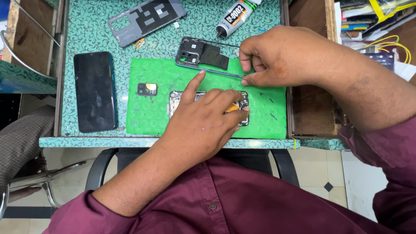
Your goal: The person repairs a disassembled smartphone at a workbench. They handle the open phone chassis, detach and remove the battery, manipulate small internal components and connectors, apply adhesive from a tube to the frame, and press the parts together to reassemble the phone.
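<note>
left hand [203,125] pinned the opened phone body [208,104] on the green mat [149,115] near the desk's front edge, fingers pinching something orange, while right hand [277,58] pinched the loose mid frame [208,56] behind it; likely mid-disassembly, next move needing a careful lift.

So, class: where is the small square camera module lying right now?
In the head view, the small square camera module lies on the green mat's left part, between the black phone and the left hand.

Matt green rubbery mat [173,82], glossy black glass phone [94,91], metal-edged phone frame [203,54], glossy patterned tabletop [93,26].
</note>
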Available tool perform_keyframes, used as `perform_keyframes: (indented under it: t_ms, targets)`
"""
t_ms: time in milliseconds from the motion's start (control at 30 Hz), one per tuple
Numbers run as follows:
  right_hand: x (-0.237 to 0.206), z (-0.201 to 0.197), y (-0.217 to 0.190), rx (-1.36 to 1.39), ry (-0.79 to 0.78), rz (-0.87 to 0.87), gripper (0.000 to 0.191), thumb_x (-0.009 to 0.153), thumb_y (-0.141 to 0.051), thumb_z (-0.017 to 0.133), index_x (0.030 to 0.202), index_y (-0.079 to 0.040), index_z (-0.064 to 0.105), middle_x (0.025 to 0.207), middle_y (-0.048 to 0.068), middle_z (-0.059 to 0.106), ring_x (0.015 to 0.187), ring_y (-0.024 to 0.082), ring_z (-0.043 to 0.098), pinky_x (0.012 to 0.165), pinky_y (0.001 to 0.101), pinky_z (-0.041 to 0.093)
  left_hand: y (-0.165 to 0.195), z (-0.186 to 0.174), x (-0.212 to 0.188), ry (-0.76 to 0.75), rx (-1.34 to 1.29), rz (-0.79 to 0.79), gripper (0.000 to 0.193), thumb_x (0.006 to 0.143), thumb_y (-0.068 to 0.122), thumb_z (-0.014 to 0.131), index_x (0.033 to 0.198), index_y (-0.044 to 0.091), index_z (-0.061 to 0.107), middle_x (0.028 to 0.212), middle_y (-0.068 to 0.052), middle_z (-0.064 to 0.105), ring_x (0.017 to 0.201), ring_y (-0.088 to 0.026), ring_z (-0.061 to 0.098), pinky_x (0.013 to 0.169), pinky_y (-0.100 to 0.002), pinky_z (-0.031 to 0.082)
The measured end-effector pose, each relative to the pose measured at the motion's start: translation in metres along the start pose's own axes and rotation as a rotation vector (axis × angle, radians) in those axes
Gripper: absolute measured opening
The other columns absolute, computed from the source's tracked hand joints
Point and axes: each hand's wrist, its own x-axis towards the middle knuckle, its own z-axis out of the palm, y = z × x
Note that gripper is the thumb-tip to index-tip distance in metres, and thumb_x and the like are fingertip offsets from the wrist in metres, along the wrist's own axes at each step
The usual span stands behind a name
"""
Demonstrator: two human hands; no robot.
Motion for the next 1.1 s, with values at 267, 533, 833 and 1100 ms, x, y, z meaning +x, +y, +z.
perform_keyframes:
  t_ms: [267,533,833,1100]
  targets:
    - [0.002,0.012,-0.003,-0.004,-0.028,0.012,0.036,0.074,-0.042,0.085,0.095,-0.017,0.068,0.074,0.001,0.071,0.070,0.026,0.071,0.061,0.0448,0.053,0.004,0.002,-0.004,0.007,0.043,0.002,0.027,0.088,0.019,0.070,0.114,0.020,0.076,0.119,0.000,0.067,0.118,-0.019,0.062,0.118,-0.059,0.029]
    - [0.011,0.012,-0.003,0.120,-0.137,0.083,0.026,0.074,-0.035,0.083,0.088,-0.016,0.072,0.068,0.000,0.071,0.062,0.019,0.068,0.058,0.0382,0.052,-0.003,0.002,-0.007,0.011,-0.110,-0.004,0.022,0.093,0.022,0.067,0.113,0.018,0.076,0.127,-0.002,0.065,0.125,-0.021,0.059,0.120,-0.056,0.034]
    - [0.022,0.011,-0.004,0.171,-0.169,0.094,0.025,0.073,-0.035,0.083,0.087,-0.016,0.075,0.067,0.001,0.071,0.060,0.017,0.067,0.057,0.0370,0.051,-0.012,-0.001,-0.009,0.012,-0.141,0.016,0.021,0.094,0.021,0.066,0.112,0.015,0.074,0.130,-0.003,0.064,0.127,-0.023,0.058,0.119,-0.053,0.037]
    - [0.031,0.009,-0.013,0.107,-0.188,0.134,0.026,0.073,-0.036,0.084,0.088,-0.018,0.075,0.070,0.000,0.072,0.065,0.018,0.069,0.060,0.0381,0.053,-0.021,-0.001,-0.011,0.023,-0.134,0.014,0.021,0.095,0.021,0.066,0.114,0.014,0.073,0.129,-0.003,0.065,0.127,-0.022,0.058,0.120,-0.053,0.036]
